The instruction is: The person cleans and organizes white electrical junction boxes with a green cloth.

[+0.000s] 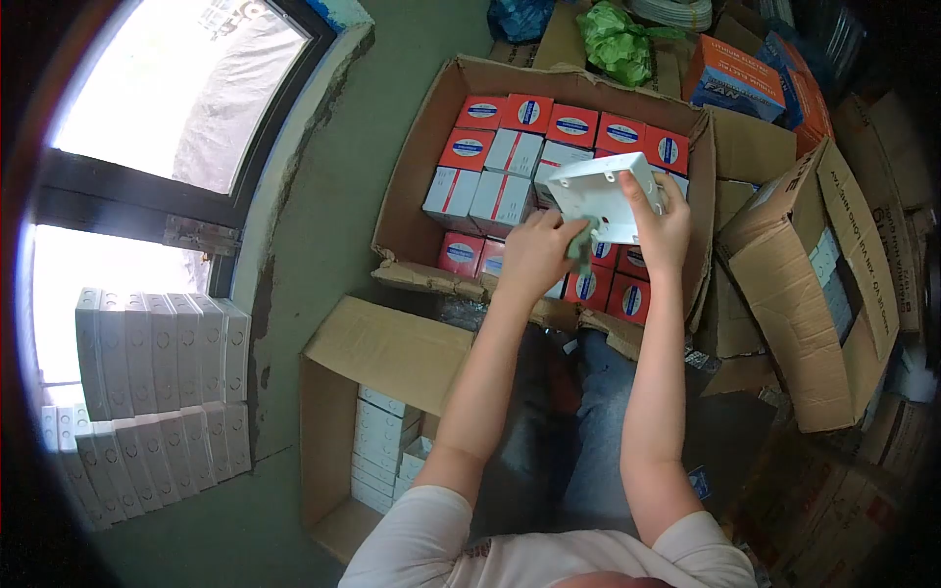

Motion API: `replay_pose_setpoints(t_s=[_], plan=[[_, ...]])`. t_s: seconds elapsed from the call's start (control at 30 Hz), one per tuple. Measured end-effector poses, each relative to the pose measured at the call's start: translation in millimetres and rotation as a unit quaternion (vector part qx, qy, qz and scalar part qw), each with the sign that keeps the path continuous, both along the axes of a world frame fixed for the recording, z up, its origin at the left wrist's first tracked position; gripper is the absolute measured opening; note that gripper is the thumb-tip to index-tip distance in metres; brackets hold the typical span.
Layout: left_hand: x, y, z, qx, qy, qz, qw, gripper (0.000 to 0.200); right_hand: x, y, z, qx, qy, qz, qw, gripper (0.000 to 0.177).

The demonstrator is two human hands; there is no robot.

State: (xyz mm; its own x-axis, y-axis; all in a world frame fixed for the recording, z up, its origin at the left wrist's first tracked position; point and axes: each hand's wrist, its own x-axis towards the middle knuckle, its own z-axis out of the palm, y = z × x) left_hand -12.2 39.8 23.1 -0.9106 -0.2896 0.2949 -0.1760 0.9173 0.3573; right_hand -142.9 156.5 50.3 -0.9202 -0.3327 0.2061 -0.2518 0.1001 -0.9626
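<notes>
In the head view, my right hand [664,221] grips a white plastic electrical mounting box [619,186] by its right side, its hollow face tilted toward me. My left hand [536,253] is closed on a greenish cloth [581,251], which it holds against the lower left of the mounting box. Both hands are over a large open carton [420,147] packed with small red and white boxes [571,125]. The fingertips of my left hand are partly hidden by the cloth.
White mounting boxes stand stacked in two rows [162,358] by the window at left. An open carton [328,431] with more white boxes is beside my left arm. Another open carton [794,294] leans at right. A green plastic bag [618,44] and an orange-blue box [737,78] lie behind.
</notes>
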Motion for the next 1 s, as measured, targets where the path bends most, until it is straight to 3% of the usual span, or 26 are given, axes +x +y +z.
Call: replay_pose_setpoints(t_s=[0.17, 0.33, 0.43, 0.47, 0.57, 0.67, 0.77, 0.83, 1.0], plan=[[-9, 10, -7, 0.012, 0.025, -0.013, 1.000, 0.027, -16, 15, -1, 0.011, -0.150, -0.035, 0.988, 0.051], [-9, 12, -1, 0.081, 0.088, 0.013, 0.993, 0.027, -18, 28, 3, -0.113, -0.275, 0.124, 0.947, 0.062], [-13, 19, -1, 0.194, 0.160, 0.057, 0.966, 0.031, -5, 10, -8, -0.219, -0.278, 0.213, 0.911, 0.058], [-18, 23, -7, 0.231, 0.202, 0.061, 0.950, 0.034, 3, 5, -6, -0.189, -0.265, 0.248, 0.912, 0.055], [-18, 28, 4, 0.221, 0.227, 0.056, 0.947, 0.033, 9, -10, -11, -0.162, -0.249, 0.257, 0.920, 0.046], [-13, 19, 11, 0.101, 0.151, 0.060, 0.982, 0.043, 7, -12, -12, -0.205, -0.228, 0.236, 0.922, 0.043], [-6, 8, 14, 0.002, 0.097, 0.095, 0.991, 0.048, -4, 1, -14, -0.111, -0.217, 0.243, 0.939, 0.038], [-3, 0, 13, -0.046, 0.090, 0.149, 0.984, 0.048, -4, 5, -8, -0.138, -0.240, 0.231, 0.933, 0.035], [-12, 15, 9, -0.017, 0.099, 0.123, 0.987, 0.051, -4, 3, -7, -0.140, -0.204, 0.213, 0.945, 0.034]])
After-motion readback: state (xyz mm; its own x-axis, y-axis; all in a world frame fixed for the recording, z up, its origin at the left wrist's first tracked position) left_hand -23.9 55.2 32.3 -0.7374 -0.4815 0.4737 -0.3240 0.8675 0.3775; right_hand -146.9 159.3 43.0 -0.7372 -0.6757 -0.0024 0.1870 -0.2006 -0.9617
